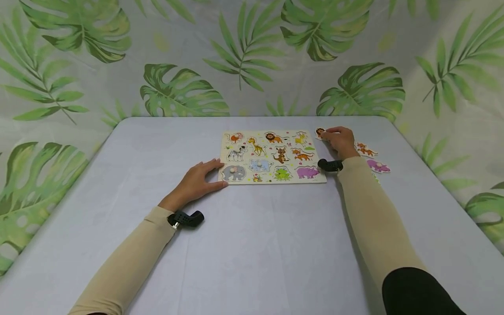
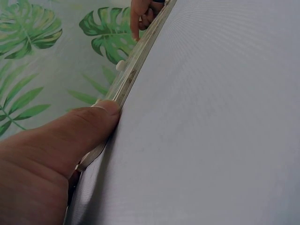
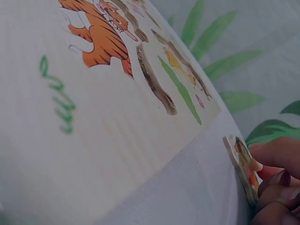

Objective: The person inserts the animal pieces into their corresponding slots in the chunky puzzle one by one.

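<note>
A wooden animal puzzle board (image 1: 271, 156) lies flat at the middle of the grey bench (image 1: 252, 245), a little above the frame's centre. The left hand (image 1: 196, 183) rests just left of the board's lower-left corner, its fingers straight and spread flat on the bench and against the board's edge; its grip is open and holds nothing. In the left wrist view the thumb (image 2: 89, 126) presses against the board's thin side. The right hand (image 1: 339, 141) lies right of the board's upper-right corner, its fingers curled round a small brown-and-orange puzzle piece (image 1: 320, 131), which it pinches at the edge; the right wrist view shows this piece tilted up on its side beside the board, touching the bench. Further right, near that hand, lie two loose pieces: an orange tiger piece (image 1: 366, 150) and a purple hippo piece (image 1: 379, 166). Behind the bench hangs a leaf-print backdrop (image 1: 244, 57).
</note>
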`<state>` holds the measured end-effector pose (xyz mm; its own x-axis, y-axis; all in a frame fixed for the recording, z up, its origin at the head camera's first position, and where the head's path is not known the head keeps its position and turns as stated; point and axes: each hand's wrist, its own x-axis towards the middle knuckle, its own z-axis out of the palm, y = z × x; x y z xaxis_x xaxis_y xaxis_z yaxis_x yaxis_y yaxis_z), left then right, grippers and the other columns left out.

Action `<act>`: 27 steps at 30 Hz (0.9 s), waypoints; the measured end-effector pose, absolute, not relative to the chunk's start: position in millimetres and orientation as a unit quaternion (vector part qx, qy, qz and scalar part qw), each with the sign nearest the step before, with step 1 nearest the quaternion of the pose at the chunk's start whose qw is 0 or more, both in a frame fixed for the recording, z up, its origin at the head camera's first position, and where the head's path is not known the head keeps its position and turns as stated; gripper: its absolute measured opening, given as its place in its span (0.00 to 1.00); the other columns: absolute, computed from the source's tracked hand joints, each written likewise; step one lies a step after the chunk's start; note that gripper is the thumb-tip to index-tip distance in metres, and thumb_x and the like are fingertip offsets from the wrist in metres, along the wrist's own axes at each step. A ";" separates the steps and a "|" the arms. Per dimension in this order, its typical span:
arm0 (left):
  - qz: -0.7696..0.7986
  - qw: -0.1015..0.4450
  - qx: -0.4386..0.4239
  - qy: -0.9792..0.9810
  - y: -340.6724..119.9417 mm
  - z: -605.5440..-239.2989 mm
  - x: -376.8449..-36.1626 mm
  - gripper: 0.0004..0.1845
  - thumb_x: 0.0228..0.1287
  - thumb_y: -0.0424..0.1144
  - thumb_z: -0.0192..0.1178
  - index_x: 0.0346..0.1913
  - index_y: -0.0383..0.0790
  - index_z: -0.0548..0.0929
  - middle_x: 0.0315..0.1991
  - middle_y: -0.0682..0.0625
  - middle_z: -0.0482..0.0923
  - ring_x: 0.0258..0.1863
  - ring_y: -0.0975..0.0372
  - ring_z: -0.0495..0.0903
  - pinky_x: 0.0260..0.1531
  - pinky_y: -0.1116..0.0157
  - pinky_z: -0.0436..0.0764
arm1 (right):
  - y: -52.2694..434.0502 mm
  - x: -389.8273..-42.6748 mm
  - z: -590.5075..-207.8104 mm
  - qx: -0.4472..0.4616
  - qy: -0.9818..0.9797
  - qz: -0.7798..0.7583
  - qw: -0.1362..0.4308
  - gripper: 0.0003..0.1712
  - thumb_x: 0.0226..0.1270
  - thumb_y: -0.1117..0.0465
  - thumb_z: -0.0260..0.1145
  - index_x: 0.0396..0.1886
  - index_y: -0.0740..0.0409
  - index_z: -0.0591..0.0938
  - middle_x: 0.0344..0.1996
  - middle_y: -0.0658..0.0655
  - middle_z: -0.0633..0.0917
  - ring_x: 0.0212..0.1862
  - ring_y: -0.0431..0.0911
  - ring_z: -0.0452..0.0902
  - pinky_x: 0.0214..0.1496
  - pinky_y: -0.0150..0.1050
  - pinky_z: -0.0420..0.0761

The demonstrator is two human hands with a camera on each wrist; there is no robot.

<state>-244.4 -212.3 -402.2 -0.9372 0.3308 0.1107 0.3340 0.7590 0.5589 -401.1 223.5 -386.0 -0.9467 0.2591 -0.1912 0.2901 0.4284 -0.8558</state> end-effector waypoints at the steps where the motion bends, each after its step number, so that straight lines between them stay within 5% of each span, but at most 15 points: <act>1: -0.298 0.002 -0.176 -0.938 -212.5 -402.1 -244.5 0.36 0.59 0.57 0.66 0.67 0.44 0.72 0.70 0.46 0.64 0.71 0.56 0.59 0.74 0.56 0.49 | 222.9 -401.8 -385.3 0.165 0.844 -0.510 0.017 0.27 0.66 0.49 0.66 0.60 0.55 0.76 0.45 0.53 0.74 0.39 0.44 0.69 0.37 0.37 0.73; 11: -0.298 -0.001 -0.174 -0.939 -212.6 -400.8 -245.2 0.36 0.59 0.57 0.65 0.67 0.43 0.71 0.71 0.46 0.63 0.72 0.55 0.58 0.74 0.56 0.49 | 222.3 -408.2 -383.2 0.183 0.843 -0.505 0.024 0.18 0.63 0.49 0.69 0.48 0.52 0.81 0.34 0.51 0.77 0.28 0.42 0.67 0.27 0.36 0.71; 20: -0.295 -0.005 -0.171 -0.940 -212.2 -400.5 -246.5 0.37 0.59 0.57 0.65 0.68 0.43 0.71 0.71 0.46 0.63 0.72 0.55 0.59 0.74 0.56 0.48 | 219.7 -411.3 -387.7 0.179 0.852 -0.492 0.018 0.20 0.63 0.48 0.68 0.49 0.55 0.80 0.43 0.53 0.77 0.39 0.45 0.70 0.35 0.35 0.73; 27: -0.294 -0.006 -0.169 -0.941 -211.5 -400.4 -245.4 0.37 0.59 0.57 0.65 0.68 0.43 0.71 0.71 0.46 0.63 0.72 0.55 0.59 0.74 0.56 0.48 | 217.2 -409.3 -386.7 0.172 0.854 -0.491 0.011 0.18 0.64 0.51 0.68 0.48 0.56 0.79 0.44 0.54 0.77 0.39 0.45 0.69 0.36 0.37 0.73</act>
